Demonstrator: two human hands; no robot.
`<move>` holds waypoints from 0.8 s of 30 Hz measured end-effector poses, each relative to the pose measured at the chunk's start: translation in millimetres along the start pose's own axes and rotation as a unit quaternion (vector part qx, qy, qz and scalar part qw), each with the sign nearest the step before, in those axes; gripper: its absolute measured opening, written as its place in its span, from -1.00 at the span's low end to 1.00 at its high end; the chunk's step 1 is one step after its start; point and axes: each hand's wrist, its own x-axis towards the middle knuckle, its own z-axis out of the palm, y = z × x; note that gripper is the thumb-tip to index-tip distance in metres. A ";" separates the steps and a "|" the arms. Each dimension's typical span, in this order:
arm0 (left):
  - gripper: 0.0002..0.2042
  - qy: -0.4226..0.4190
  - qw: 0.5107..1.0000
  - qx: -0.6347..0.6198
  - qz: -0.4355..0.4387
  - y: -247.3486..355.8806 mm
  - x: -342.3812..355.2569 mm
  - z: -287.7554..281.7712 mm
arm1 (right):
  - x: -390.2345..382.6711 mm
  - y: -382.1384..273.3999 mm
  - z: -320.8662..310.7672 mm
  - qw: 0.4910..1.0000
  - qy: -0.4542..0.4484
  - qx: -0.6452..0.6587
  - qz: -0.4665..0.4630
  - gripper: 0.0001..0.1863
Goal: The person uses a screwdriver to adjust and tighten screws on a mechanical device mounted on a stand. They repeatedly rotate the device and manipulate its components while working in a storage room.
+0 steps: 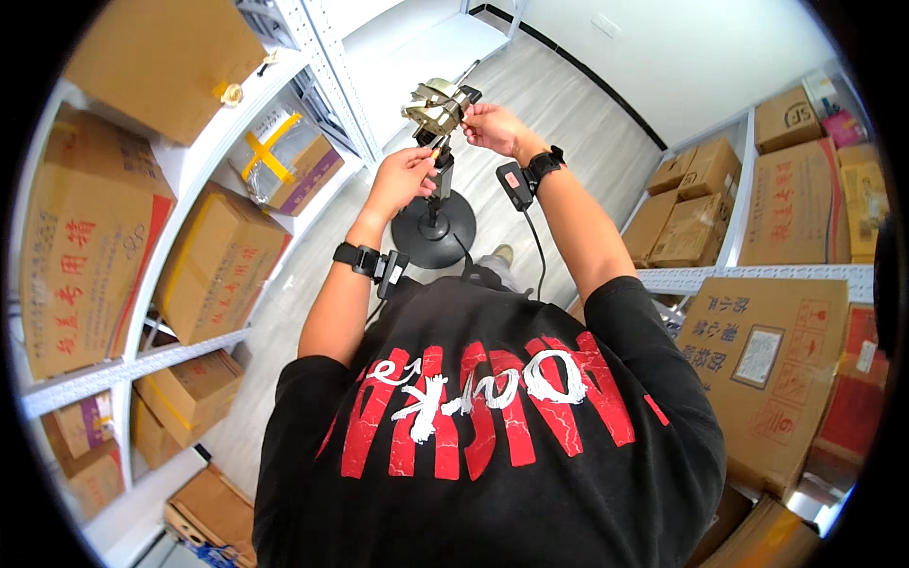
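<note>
A brass-coloured metal mechanism (pixel 437 106) with rounded parts sits on top of a black stand, whose round base (pixel 417 244) rests on the floor. My left hand (pixel 401 180) is closed in a pinch just below the mechanism, at a thin rod-like piece (pixel 438 150) with an orange spot. Fingers hide most of that piece, so its kind is unclear. On the mechanism's right side, my right hand (pixel 496 129) has its fingertips closed against the edge. A slim metal rod (pixel 469 72) sticks up past the mechanism's far side.
White shelving with cardboard boxes (pixel 222 260) runs along my left. More boxes (pixel 691 204) fill the shelf on my right, and a large carton (pixel 762 369) stands nearer. Black cables (pixel 542 251) hang from the devices strapped to my wrists. A white wall (pixel 653 57) rises behind.
</note>
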 end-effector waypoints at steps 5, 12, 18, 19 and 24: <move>-0.73 0.010 0.999 0.007 -0.031 4.9 -4.4 5.1 | -14.3 9.5 15.9 0.991 0.114 -0.029 -0.067 -0.88; -0.83 -0.025 0.990 -0.100 -0.096 -1.5 -5.8 17.3 | -106.7 66.2 63.3 0.984 0.023 -0.172 0.029 -0.50; -0.79 0.001 0.996 -0.072 -0.056 3.3 -14.0 29.6 | -114.5 83.6 74.9 0.998 -0.033 -0.053 0.008 -0.79; -0.81 0.002 0.998 -0.035 -0.044 7.7 -17.4 28.3 | -112.6 85.3 71.3 0.998 -0.045 -0.038 0.010 -0.84; -0.71 0.042 0.936 0.331 0.115 52.6 -13.2 -14.3 | -129.4 82.0 51.6 0.995 -0.022 -0.091 -0.011 -0.87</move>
